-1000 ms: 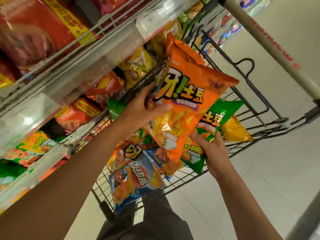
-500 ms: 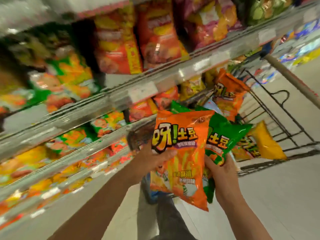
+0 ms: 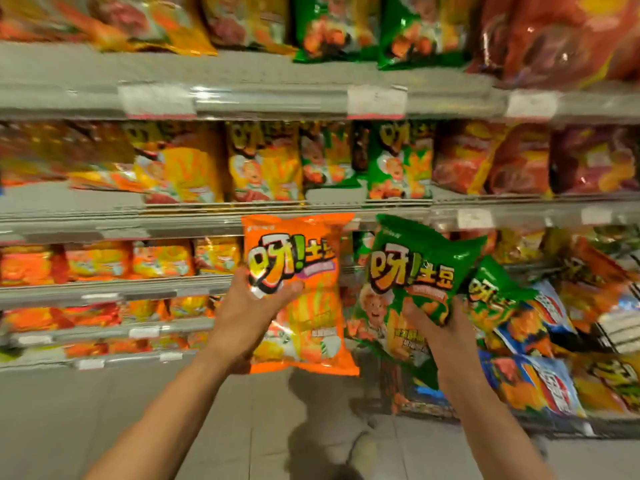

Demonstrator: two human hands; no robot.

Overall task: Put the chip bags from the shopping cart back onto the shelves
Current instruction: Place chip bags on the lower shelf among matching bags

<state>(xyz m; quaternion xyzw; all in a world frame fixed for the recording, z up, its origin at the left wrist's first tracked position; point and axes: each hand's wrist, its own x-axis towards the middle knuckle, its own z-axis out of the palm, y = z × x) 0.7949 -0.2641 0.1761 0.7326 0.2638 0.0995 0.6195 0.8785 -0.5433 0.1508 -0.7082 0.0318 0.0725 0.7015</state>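
Observation:
My left hand (image 3: 246, 317) grips an orange chip bag (image 3: 313, 306) upright, in front of the lower shelves. My right hand (image 3: 441, 337) holds a green chip bag (image 3: 415, 271) beside it, to the right. A second green bag (image 3: 495, 292) sticks out just behind the right hand; whether the hand holds it too I cannot tell. The shelves (image 3: 242, 98) face me, filled with rows of orange, yellow, green and red bags. At the lower right, blue and orange bags (image 3: 533, 379) lie piled in the shopping cart (image 3: 616, 334), of which only a bit of wire shows.
White price labels (image 3: 375, 102) line the shelf rails. A grey tiled floor (image 3: 104, 410) lies under my arms. My shoe (image 3: 360, 448) shows at the bottom centre. The cart's load crowds the lower right.
The view has swung left from the cart to face the shelves. Both hands have lifted their bags clear of the cart, and the orange and green bags have moved apart.

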